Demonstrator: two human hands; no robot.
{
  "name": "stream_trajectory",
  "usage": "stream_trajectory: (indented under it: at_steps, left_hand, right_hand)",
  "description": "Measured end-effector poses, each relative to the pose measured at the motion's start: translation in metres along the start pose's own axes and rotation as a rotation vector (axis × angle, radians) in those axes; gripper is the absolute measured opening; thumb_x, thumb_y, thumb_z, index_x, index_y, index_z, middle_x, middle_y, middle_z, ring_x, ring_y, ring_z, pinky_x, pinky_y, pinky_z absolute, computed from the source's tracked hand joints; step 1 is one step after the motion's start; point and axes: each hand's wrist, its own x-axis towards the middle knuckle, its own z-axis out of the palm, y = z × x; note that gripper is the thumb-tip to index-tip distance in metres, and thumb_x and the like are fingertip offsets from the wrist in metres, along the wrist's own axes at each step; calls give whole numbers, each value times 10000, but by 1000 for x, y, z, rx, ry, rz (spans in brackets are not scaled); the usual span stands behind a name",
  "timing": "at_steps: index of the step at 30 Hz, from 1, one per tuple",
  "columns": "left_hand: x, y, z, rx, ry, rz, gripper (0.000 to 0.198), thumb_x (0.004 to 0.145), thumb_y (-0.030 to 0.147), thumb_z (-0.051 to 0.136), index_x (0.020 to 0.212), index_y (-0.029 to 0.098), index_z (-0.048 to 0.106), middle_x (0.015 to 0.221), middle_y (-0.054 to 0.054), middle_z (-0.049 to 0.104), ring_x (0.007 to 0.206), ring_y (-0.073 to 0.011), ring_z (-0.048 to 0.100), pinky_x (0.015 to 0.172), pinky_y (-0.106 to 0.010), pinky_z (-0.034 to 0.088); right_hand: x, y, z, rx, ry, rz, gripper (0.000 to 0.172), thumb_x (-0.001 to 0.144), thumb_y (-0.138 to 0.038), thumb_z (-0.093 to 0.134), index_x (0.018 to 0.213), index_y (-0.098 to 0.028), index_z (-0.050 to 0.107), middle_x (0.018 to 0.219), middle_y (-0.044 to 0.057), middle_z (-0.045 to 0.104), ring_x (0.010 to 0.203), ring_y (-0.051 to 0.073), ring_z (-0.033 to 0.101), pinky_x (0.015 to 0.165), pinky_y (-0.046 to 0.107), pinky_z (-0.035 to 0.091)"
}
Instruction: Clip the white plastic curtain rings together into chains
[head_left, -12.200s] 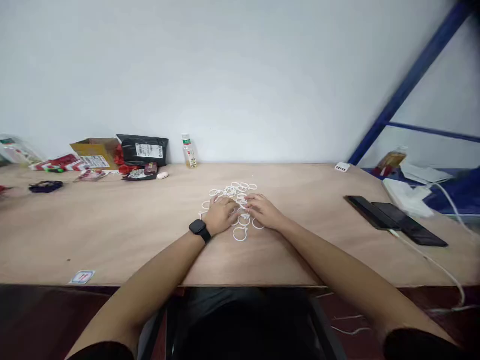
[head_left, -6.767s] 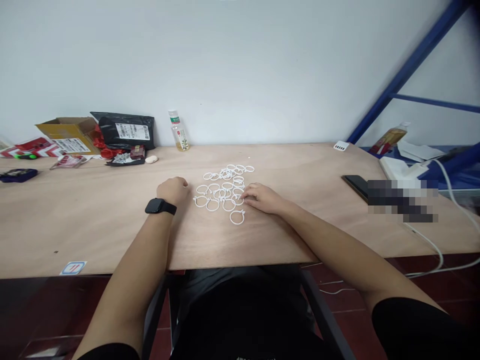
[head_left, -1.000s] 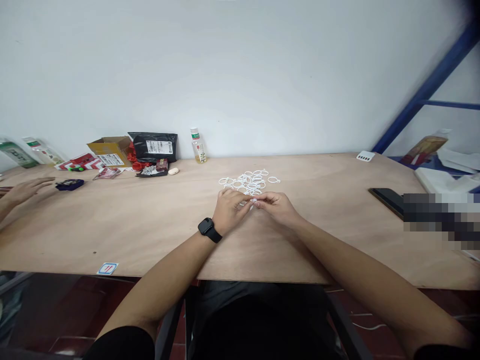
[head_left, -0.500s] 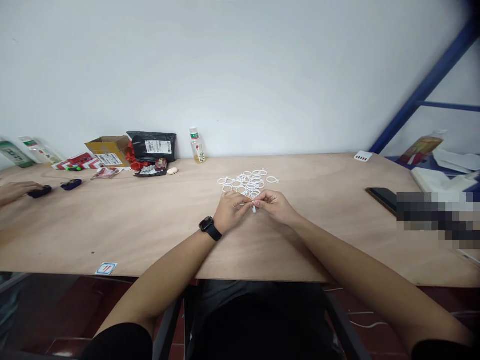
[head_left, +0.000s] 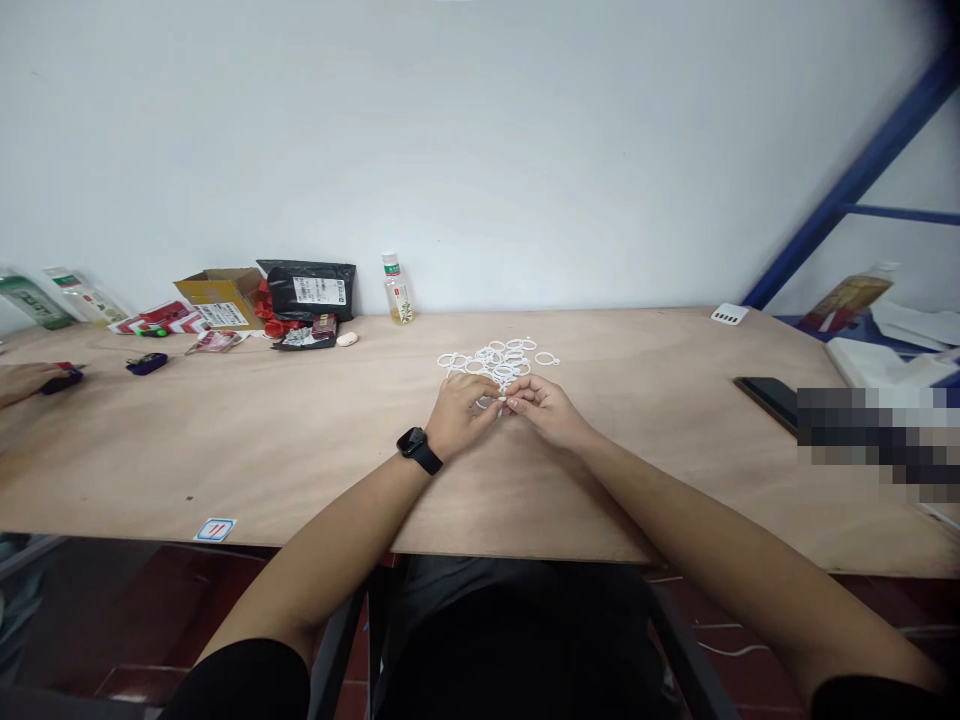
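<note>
A pile of several white plastic rings [head_left: 499,361] lies on the wooden table [head_left: 300,440], just beyond my hands. My left hand [head_left: 459,415], with a black watch [head_left: 418,448] on the wrist, and my right hand [head_left: 544,410] meet fingertip to fingertip at the pile's near edge. Both pinch a small white ring [head_left: 504,402] between them, fingers closed. The ring is mostly hidden by my fingers.
Against the wall stand a small bottle [head_left: 396,288], a black bag [head_left: 307,290], a cardboard box [head_left: 217,296] and red packets. Another person's hand [head_left: 26,380] holds a dark object at the far left. A phone [head_left: 769,397] and a blue frame [head_left: 847,185] are at the right.
My hands have stayed together at the pile's edge, shifting slightly toward it. The other person's hand at the left has drawn back with a dark object.
</note>
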Motion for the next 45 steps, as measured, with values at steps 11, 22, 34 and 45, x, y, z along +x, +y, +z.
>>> stream_trajectory:
  at_steps: [11,22,34,45]
  left_hand:
    - [0,0,-3,67,-176,-171,48,768,207,564,740,188,598,731,5,671,731,-161,604,822,-329,434]
    - [2,4,-7,164,-389,-220,132,728,195,529,797,197,642,782,-11,681,768,-175,600,797,-310,431]
    - [0,1,-14,486,-550,-321,147,762,207,507,764,186,653,908,-81,687,927,-264,600,837,-419,406]
    - [0,1,-5,104,-139,-157,349,870,360,606,1188,218,590,992,-53,695,960,-208,614,877,-363,446]
  right_hand:
    - [5,4,-21,-855,23,-159,229,839,-234,589,1058,-207,651,1041,63,666,784,174,610,774,338,495]
    - [11,23,-39,-1091,-84,-129,319,882,-207,539,1185,-213,640,1266,93,606,1175,237,560,1006,392,448]
    - [12,14,-34,-981,76,-150,302,780,-149,632,1068,-214,698,1089,64,671,768,169,630,802,337,516]
    - [-2,-12,-11,-767,-37,-307,173,866,-353,606,919,-224,708,928,60,683,827,187,614,737,305,480]
